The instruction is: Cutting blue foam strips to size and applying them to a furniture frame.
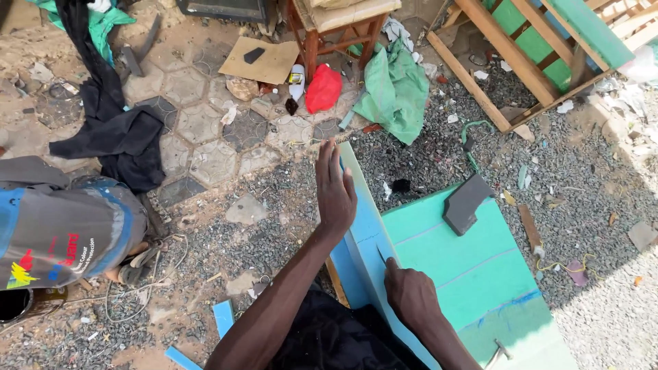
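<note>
My left hand (334, 188) lies flat, fingers together, against the upper side of a light blue panel (363, 219) that stands on edge. My right hand (410, 293) is closed around a thin pointed tool (381, 255), perhaps a pencil or blade, whose tip touches the top edge of that panel. To the right of the panel lies a teal green board (473, 274) with pale lines across it. A dark grey flat piece (466, 203) rests on the board's far end.
A paint bucket (65, 233) lies at the left, a dark tin (17, 303) below it. Black cloth (116, 137), green cloth (394, 92), a red bag (323, 88), cardboard (264, 60), a wooden stool (336, 27) and a wooden frame (521, 62) lie beyond. Blue offcuts (223, 318) lie on gravel.
</note>
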